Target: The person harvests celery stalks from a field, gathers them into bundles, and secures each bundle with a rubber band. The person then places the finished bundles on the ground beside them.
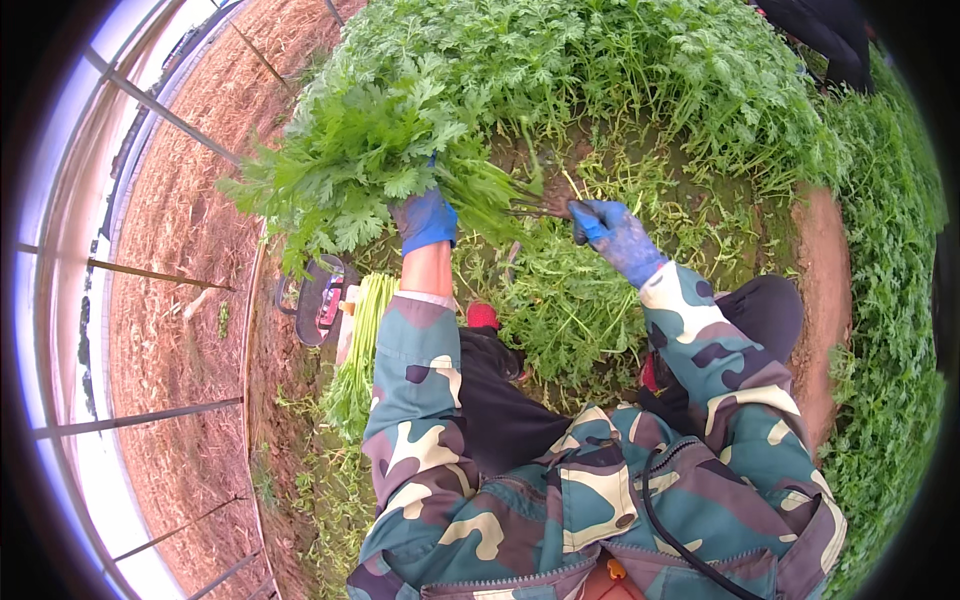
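Note:
My left hand (427, 217), in a blue-coated work glove, grips a thick bunch of leafy greens (360, 157) with lobed leaves, its tops pointing left. To the right of the bunch, my right hand (615, 236), gloved alike and soiled, has its fingers closed on thin dark stalks or roots near the stem ends; blur hides exactly what they are. Below the hands, cut greens (570, 300) lie loose on the ground between my feet. Beside my left forearm rests a pile of greens with pale stems (367, 315) lined up.
Standing greens (585, 52) grow ahead and along the right, past a bare soil furrow (821, 300). A dark basket with a handle (319, 304) sits at left. Metal greenhouse poles (157, 109) and straw-covered soil (172, 300) lie further left. Another person's dark-clad leg (840, 45) shows at top right.

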A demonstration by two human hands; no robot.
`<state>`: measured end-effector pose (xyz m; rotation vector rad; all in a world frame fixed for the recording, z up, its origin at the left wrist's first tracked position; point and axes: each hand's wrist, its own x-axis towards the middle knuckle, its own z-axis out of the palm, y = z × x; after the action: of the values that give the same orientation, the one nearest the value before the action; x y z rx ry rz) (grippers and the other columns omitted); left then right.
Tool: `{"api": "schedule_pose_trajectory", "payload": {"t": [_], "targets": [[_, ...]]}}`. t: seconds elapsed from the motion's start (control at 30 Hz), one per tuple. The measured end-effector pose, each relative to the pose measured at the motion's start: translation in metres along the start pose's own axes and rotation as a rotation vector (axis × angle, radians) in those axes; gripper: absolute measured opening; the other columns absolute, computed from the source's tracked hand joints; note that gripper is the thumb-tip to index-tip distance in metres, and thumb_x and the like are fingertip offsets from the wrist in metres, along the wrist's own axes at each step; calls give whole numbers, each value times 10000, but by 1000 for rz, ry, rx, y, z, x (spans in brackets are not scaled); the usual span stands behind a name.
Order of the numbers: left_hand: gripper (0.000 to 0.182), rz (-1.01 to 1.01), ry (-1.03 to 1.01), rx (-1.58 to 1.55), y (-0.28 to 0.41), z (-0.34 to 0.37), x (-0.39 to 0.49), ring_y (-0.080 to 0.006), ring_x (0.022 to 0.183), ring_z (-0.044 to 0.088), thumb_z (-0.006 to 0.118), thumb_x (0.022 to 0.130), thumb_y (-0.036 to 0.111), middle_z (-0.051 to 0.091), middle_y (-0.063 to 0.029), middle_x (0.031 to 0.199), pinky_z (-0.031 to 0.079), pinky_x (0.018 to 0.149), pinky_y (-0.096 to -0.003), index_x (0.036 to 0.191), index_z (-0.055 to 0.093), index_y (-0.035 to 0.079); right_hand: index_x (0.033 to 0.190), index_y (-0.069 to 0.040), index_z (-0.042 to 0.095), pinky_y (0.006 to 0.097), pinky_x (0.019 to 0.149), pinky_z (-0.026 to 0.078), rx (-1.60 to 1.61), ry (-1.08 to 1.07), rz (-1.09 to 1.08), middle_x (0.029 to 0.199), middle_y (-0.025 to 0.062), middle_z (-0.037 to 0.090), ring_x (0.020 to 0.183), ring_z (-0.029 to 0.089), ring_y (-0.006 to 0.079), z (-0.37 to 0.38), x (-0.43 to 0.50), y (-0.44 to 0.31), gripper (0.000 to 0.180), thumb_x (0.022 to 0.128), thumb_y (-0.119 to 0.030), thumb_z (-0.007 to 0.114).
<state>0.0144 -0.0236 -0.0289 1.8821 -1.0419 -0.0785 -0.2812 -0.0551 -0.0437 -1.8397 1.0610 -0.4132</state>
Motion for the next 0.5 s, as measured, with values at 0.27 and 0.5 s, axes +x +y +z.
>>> {"api": "schedule_pose_trajectory", "payload": {"t": [0.27, 0.5], "targets": [[357, -367, 306, -986, 85, -40, 4, -187, 989, 597, 646, 836, 163, 626, -77, 1132, 477, 877, -309, 1157, 608, 12, 886, -108, 663, 451, 716, 504, -890, 9, 73, 837, 163, 653, 818, 637, 345, -72, -15, 53, 353, 834, -450, 593], [351, -386, 125, -1150, 69, -35, 23, -257, 1000, 591, 556, 894, 258, 623, -110, 1136, 461, 910, -378, 1162, 590, 33, 1106, -111, 602, 454, 697, 487, -778, 576, -80, 881, 174, 652, 812, 624, 369, -202, -80, 134, 353, 876, -378, 576]]}}
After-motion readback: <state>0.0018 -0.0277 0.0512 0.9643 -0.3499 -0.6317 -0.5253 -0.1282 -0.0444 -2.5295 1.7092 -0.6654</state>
